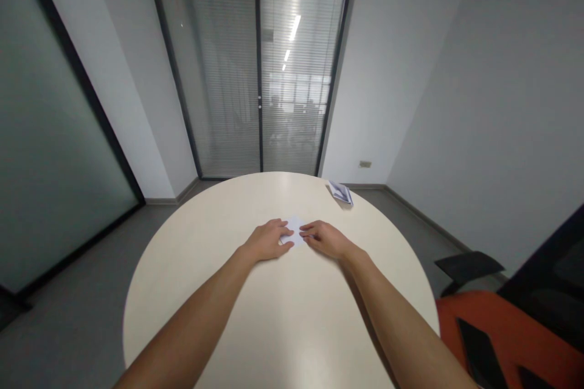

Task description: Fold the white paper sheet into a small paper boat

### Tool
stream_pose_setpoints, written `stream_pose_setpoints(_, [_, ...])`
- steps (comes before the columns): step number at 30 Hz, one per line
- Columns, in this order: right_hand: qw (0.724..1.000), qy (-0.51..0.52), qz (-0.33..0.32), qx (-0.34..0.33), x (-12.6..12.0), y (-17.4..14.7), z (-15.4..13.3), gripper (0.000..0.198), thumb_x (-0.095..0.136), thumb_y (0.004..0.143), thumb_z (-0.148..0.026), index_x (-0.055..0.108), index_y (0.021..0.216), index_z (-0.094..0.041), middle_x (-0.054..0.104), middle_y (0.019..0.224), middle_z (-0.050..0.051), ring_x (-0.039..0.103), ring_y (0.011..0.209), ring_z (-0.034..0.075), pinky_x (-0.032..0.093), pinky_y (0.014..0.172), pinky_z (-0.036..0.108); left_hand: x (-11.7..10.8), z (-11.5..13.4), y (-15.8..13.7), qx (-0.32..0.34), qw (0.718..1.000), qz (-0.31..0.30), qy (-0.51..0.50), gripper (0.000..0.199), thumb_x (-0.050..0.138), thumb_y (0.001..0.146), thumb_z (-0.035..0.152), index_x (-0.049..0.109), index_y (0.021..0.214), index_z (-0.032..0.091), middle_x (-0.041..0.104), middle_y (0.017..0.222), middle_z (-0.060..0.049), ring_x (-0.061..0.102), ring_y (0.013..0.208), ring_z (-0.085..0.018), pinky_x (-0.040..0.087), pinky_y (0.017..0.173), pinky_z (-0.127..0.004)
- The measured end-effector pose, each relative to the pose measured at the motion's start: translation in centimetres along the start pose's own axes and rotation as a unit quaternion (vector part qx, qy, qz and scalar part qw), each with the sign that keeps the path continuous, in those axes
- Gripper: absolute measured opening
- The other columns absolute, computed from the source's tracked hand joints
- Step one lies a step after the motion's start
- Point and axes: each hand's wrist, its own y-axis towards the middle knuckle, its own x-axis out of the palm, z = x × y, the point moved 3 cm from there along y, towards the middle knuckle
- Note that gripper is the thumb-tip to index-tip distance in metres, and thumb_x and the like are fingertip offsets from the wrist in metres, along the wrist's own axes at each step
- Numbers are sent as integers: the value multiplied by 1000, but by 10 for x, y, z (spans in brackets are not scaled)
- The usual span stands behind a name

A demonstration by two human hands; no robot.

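Note:
A small white sheet of paper [295, 226] lies near the middle of the round table, between my two hands. From the left, my left hand [268, 240] rests on it with its fingers apart, the fingertips and thumb along the paper's left side. On the opposite side, my right hand [326, 239] has its fingers drawn together over the paper's right edge, and the thumb sits close below them. The fingers hide part of both side edges. Whether the sheet is folded I cannot make out.
The cream round table [283, 316] spreads beneath both forearms. Near its far right edge lies a blue-and-white packet or folded leaflet [340, 192]. An orange chair [483, 322] with black armrests stands to the right. Behind the table is a glass partition with blinds [228, 73].

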Motion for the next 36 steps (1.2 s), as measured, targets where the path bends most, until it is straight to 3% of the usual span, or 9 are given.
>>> stream_pose_setpoints(6, [1000,-5,5,22,-5,-2,5,32,56,92,-23,78,115,-19,71,127,12,68,113,26,50,100,37,1,4,-2,51,998,-8,21,54,44,99,53,60,141,24,52,152,-11,46,140,-30,37,116,-46])
stream_pose_setpoints(14, [999,-17,4,42,-11,-6,21,28,57,89,-26,82,103,-19,75,117,11,71,99,26,53,92,34,-1,3,-4,47,999,-22,11,56,50,96,50,58,143,21,49,154,-12,43,142,-31,34,118,-45])
stream_pose_setpoints(21, [996,-60,26,56,-14,-6,8,26,59,88,-28,83,95,-22,77,107,8,65,104,28,51,94,36,0,1,-5,52,998,-22,-5,57,54,94,51,56,144,24,46,156,-9,42,143,-30,32,119,-46])
stream_pose_setpoints(30, [999,-42,12,4,-3,1,-12,32,54,94,-28,77,115,-20,72,121,11,65,113,26,48,102,38,2,0,-3,64,998,-13,-3,58,52,95,54,56,144,24,47,155,-10,43,142,-31,31,119,-47])
stream_pose_setpoints(36, [998,-44,5,34,-7,-2,-3,30,54,93,-26,78,110,-21,73,120,10,65,113,26,48,102,38,2,3,-3,71,997,-9,-2,61,49,96,57,54,145,21,50,153,-12,43,142,-29,31,120,-46])
